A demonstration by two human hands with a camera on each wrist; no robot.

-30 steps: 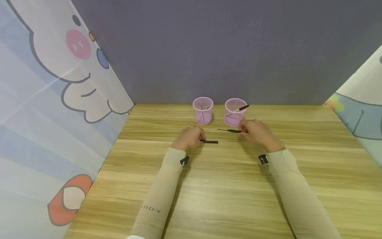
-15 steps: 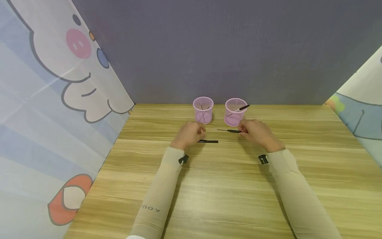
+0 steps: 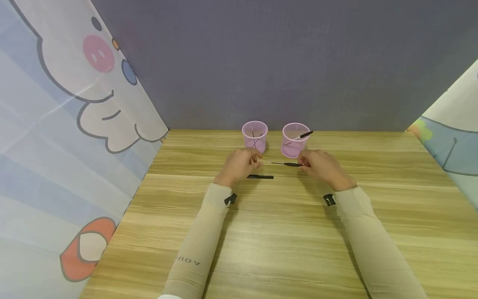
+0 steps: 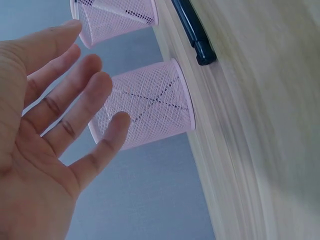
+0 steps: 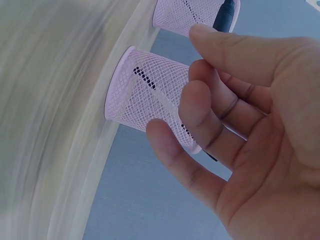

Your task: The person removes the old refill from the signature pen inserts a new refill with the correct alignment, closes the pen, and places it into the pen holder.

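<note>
My right hand [image 3: 320, 166] pinches a small screwdriver [image 3: 292, 164] by its black handle, the thin shaft pointing left. In the right wrist view the dark screwdriver handle [image 5: 225, 16] shows between thumb and forefinger. Nothing is held in my left hand [image 3: 239, 165]; its fingers are spread and loosely bent in the left wrist view, in front of a pink mesh cup. A black pen [image 3: 261, 177] lies on the table just below that hand, its left end hidden by the hand.
The left pink mesh cup [image 3: 255, 132] holds thin dark sticks that cross. In the right pink mesh cup [image 3: 295, 133] leans a pen [image 3: 305, 135] with a black end. Both cups stand on the wooden table [image 3: 269, 245] near the grey wall [image 3: 284, 62].
My left hand has let go of the black pen, leaving it on the table, and risen toward the left cup with its fingers opening. My right hand stays put with the screwdriver.
</note>
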